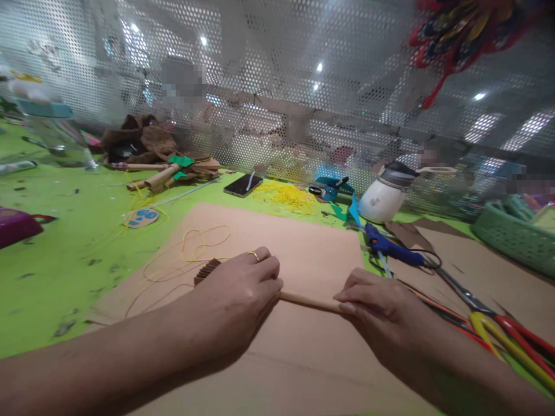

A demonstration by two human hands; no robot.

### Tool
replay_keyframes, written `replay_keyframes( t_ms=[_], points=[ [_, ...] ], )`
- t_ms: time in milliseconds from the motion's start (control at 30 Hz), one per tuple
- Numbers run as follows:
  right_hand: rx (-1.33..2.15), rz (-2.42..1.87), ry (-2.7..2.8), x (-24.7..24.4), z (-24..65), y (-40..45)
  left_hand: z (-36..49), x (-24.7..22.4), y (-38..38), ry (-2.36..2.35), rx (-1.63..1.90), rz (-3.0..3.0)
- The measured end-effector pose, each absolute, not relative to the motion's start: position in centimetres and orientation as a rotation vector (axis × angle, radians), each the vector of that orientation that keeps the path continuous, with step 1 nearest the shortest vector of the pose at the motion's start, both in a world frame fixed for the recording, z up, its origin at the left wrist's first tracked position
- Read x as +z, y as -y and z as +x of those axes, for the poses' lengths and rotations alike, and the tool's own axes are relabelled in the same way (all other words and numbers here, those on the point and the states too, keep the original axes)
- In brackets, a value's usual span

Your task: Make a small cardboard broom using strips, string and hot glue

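Both hands grip a thin tan rod, which looks like a stick or tightly rolled paper. My left hand is closed around its left part, knuckles up, with a ring on one finger. My right hand pinches its right end between thumb and fingers. A brown pleated piece pokes out past my left hand; whether it joins the rod is hidden. Loose yellow thread loops over the large sheet of tan paper beneath both hands.
On the right lie a blue glue gun, large scissors and a green basket. Behind the paper are a phone, a yellow thread pile and a white jug. Rolled paper sticks lie back left, before a perforated metal screen.
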State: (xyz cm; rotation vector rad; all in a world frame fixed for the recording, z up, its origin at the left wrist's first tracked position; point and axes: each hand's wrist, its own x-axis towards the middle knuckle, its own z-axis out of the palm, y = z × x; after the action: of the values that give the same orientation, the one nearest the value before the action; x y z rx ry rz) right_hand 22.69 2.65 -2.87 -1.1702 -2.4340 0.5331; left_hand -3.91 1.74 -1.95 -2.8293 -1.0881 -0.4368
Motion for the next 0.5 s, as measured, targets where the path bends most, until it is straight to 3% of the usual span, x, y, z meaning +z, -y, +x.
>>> replay_keyframes(
  t_ms=[500],
  points=[
    [0.649,-1.166,2.563,-1.8,23.8,-3.6,-4.0,-2.7,-2.1,1.116,-0.392,-2.703]
  ],
)
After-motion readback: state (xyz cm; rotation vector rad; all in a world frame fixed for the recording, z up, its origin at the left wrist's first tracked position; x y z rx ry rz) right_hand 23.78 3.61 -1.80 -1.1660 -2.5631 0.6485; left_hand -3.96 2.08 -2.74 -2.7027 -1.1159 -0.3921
